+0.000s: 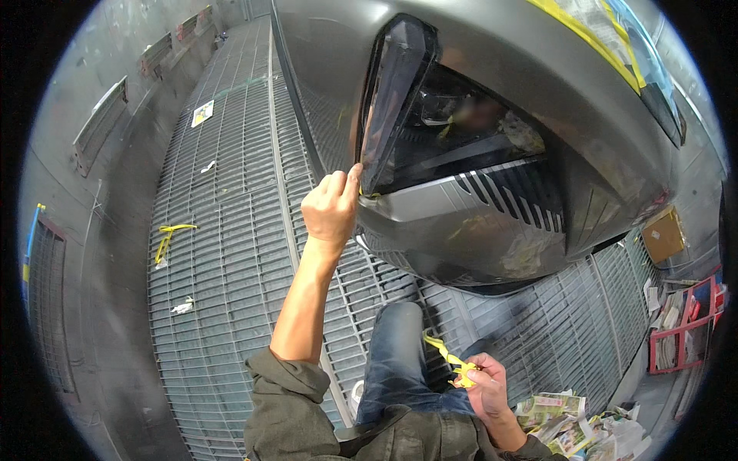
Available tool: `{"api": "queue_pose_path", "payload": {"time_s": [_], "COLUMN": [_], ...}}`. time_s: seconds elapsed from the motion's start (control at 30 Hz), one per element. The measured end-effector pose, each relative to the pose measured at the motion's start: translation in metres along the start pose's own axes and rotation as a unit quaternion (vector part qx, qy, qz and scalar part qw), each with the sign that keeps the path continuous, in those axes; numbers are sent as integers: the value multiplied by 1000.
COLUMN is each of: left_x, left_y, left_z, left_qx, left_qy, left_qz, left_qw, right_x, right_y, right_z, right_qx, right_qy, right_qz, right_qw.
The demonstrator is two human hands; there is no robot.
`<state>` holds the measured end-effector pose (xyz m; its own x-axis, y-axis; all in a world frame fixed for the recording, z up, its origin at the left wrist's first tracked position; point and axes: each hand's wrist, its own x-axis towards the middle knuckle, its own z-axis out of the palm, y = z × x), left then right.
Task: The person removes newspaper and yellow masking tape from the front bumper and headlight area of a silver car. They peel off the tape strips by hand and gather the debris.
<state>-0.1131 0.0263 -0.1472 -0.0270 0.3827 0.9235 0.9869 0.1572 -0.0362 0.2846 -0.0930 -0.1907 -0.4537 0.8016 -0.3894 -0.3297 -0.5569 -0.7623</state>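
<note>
The grey front corner of a car (507,246) fills the upper middle of the view, with a dark, glossy lamp (396,100) set into it. At the lamp's lower left edge is my left hand (329,211), its fingers closed and the fingertips touching the seam. A sliver of yellow shows beside them, but what they pinch is too small to make out. Lower down, in front of my knees, my right hand (490,390) grips a crumpled wad of yellow masking tape (463,374). A loose strand of it hangs off to the upper left.
Metal floor grating (223,307) runs beneath, with yellow tape scraps (164,242) on it at left. Crumpled newspaper (569,422) lies at lower right. A red-framed rack (684,326) and a cardboard box (663,234) stand at right. Newspaper masking (592,23) covers the car's upper part.
</note>
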Motion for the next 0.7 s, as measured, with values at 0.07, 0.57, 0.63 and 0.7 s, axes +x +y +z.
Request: {"api": "queue_pose_path", "payload": {"time_s": [0.07, 0.57, 0.63, 0.7], "left_x": [1, 8, 4, -3], "left_y": [1, 6, 8, 10], "left_z": [0, 5, 4, 2], "left_qx": [-2, 36, 29, 16], "left_qy": [-1, -34, -40, -51], "left_qz": [0, -14, -25, -41], "left_qw": [1000, 999, 998, 998], "right_x": [1, -2, -2, -3], "right_y": [0, -2, -3, -2], "right_z": [1, -2, -2, -1], "right_qx": [-3, 1, 7, 10], "right_qy": [3, 11, 4, 4], "right_qz": [2, -11, -12, -11], "right_qw": [1000, 1000, 1000, 1000]}}
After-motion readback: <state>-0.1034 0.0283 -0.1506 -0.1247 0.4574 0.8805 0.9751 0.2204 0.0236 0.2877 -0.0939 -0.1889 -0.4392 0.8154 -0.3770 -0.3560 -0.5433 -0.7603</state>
